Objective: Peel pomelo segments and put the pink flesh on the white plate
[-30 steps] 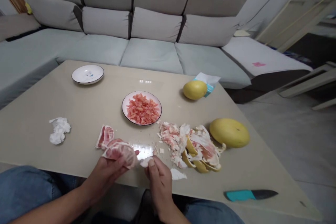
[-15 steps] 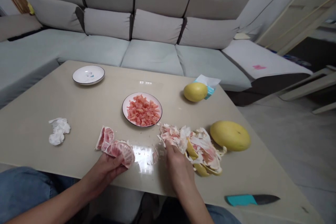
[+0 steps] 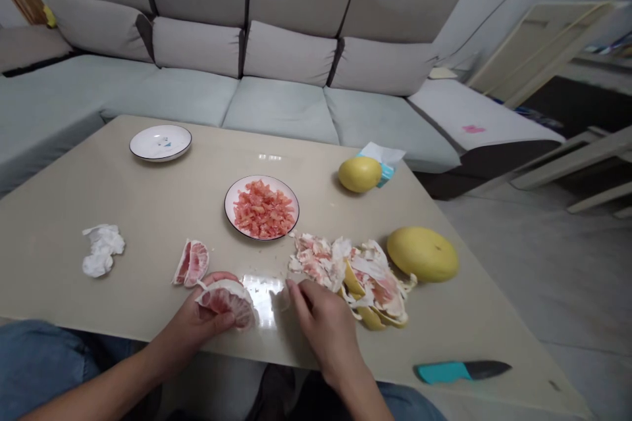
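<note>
My left hand (image 3: 197,322) is shut on a peeled pomelo segment (image 3: 227,301), its pink flesh showing through torn white pith. A second pink segment (image 3: 191,264) lies on the table just beyond that hand, not touching it. My right hand (image 3: 320,322) rests with curled fingers at the near edge of a heap of yellow peel and white pith (image 3: 345,276). A small whitish scrap sits by its fingertips; I cannot tell whether it is held. A plate rim (image 3: 228,207) circles a mound of pink pomelo flesh (image 3: 263,210).
Two whole yellow pomelos (image 3: 422,254) (image 3: 360,174) sit on the beige table (image 3: 99,191), with a tissue packet (image 3: 382,161) behind the smaller. A white plate (image 3: 160,143), crumpled tissue (image 3: 102,250) and a teal-handled knife (image 3: 457,371) are also there. A grey sofa (image 3: 281,105) stands behind.
My right hand has gone right onto the peel heap and back to its near edge, no longer pinching the white pith. My left hand still holds the segment.
</note>
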Demonstrator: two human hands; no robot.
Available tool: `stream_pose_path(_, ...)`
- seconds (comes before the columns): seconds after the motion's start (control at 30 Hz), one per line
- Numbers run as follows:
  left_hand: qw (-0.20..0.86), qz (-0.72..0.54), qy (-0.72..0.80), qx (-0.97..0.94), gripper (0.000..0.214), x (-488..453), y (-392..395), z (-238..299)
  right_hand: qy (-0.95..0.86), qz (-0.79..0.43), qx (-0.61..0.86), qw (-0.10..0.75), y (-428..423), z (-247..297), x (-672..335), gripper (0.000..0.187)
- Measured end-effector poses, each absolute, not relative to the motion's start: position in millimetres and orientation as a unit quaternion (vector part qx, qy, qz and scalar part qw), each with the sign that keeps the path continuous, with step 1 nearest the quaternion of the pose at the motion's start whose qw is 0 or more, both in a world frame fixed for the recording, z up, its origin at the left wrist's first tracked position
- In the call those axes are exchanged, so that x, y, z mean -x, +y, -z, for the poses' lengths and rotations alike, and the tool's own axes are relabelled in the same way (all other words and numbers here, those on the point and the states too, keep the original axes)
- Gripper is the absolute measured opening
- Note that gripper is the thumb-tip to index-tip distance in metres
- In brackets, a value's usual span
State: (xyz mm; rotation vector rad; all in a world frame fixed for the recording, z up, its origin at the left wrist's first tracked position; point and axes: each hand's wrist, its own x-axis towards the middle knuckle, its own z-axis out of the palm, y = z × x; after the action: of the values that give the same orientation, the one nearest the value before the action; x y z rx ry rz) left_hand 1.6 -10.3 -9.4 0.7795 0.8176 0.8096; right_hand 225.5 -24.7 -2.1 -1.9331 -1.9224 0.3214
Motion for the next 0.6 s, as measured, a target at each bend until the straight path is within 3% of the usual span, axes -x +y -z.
stream_pose_path(0.07, 0.768, -0.356, 0.376, -0.379, 0.052, -2, -11, 11, -0.716, -0.195, 0.623, 0.247, -31, -4, -215, 0.030)
stream_pose_path(0.17, 0.787, -0.323, 0.364, -0.379, 0.054, -3, -14, 12, -0.769, -0.233, 0.548, 0.232, -39, -10, -201, 0.018)
stream_pose_path(0.4, 0.787, -0.300, 0.373, -0.390, 0.052, -3, -18, 9, -0.814, -0.164, 0.539, 0.143, -43, -8, -192, 0.012)
stream_pose_path(0.6, 0.763, -0.248, 0.393, -0.449, 0.045, -1, -17, 6, -0.823, -0.129, 0.532, 0.152, -46, 1, -187, 0.014)
